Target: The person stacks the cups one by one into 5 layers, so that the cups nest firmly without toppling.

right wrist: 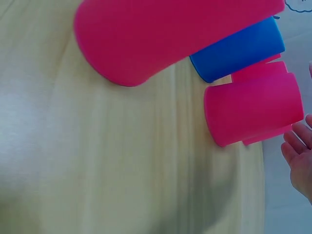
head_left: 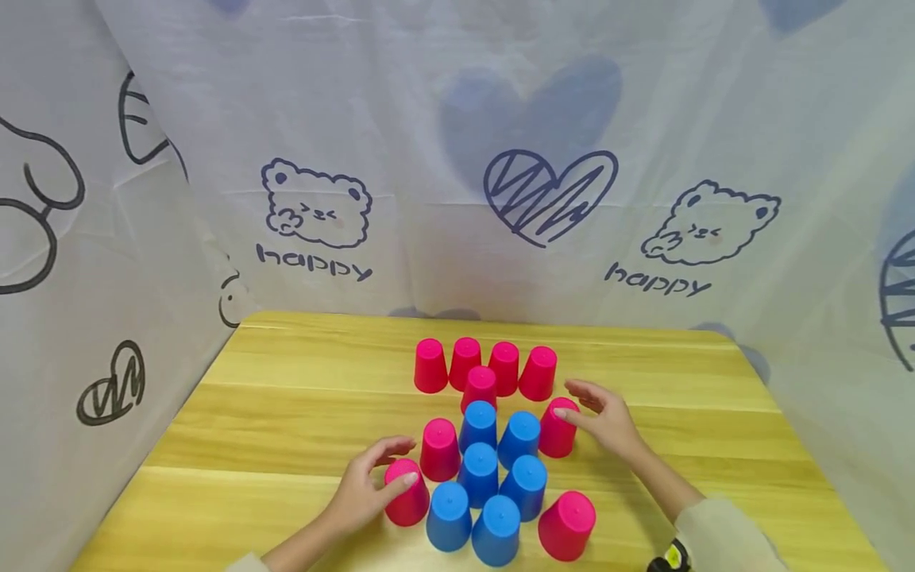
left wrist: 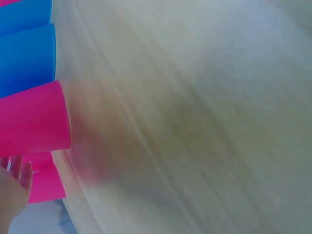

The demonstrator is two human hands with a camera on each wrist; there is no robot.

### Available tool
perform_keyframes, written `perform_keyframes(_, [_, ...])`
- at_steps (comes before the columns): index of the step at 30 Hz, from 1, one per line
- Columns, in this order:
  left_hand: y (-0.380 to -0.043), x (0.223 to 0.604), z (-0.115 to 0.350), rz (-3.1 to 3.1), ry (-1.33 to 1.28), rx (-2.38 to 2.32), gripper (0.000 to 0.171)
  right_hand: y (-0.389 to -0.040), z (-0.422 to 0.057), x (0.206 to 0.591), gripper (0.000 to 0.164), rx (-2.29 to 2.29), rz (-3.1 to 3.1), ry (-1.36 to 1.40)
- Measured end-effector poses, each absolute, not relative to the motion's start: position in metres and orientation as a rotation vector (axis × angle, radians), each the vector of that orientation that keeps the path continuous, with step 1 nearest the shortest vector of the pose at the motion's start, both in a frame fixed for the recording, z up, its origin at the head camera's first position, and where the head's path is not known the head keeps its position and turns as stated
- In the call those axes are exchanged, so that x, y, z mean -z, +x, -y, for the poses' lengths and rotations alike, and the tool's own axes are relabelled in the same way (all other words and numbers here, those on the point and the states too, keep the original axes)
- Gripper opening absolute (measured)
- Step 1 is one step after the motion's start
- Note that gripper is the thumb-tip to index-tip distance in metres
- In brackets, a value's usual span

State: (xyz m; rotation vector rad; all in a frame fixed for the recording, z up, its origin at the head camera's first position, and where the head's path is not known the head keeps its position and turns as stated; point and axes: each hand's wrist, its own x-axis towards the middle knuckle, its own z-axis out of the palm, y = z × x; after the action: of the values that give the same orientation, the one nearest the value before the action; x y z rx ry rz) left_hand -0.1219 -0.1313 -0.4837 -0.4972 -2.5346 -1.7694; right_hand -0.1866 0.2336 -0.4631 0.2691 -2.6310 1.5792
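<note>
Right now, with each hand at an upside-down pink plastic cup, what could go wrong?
The left hand might nudge its upside-down pink plastic cup into the upside-down blue plastic cup close beside it, perhaps shifting both. The right hand looks only loosely placed about a second pink plastic cup, so that cup might slip or tip if lifted.

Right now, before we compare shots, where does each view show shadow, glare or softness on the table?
Head view: cups crisp enough, table paler toward its near side; left wrist view: wood grain soft and washed out, pinkish tint beside the large pink cup; right wrist view: blurry dark shadow below the pink cup beside the hand, pale sheen at left.
</note>
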Motion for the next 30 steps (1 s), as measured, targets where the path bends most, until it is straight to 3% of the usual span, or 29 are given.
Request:
perform_keyframes(16, [-0.117, 0.495, 0.135, 2.600, -0.484, 1.713, 0.054, -0.171, -0.236, 0.483, 0.057, -1.615, 2.618, 0.246])
perform_keyframes(24, [-0.111, 0.496, 0.137, 2.648, -0.381, 1.765, 0.054, -0.169, -0.233, 0.486, 0.049, -1.650, 2.525, 0.236])
perform_keyframes(30, [-0.109, 0.498, 0.139, 2.617, -0.442, 1.727, 0.050, -0.168, -0.231, 0.489, 0.048, -1.685, 2.495, 0.177])
